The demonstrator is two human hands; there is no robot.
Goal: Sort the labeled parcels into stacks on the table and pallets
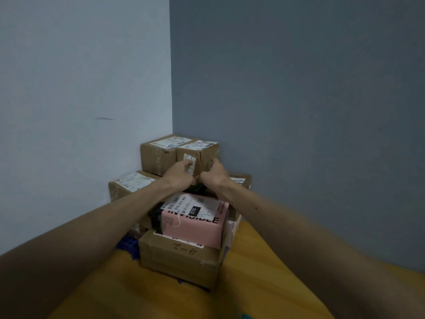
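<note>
Labeled parcels are piled in the room corner on a blue pallet [128,246]. A small brown cardboard box [200,153] with white labels sits at the top right of the pile, beside a larger brown box [156,157]. My left hand [180,173] grips the small box's front left face, fingers curled over its side label. My right hand [215,173] grips its right front edge. Below my wrists lies a pink box [195,224] with a "070" label, resting on a brown box marked "4-2" [181,261].
Another brown parcel [131,184] sits at the left of the pile, one more [240,180] at the right against the grey wall. The white wall is to the left. Orange-yellow floor [253,272] spreads in front.
</note>
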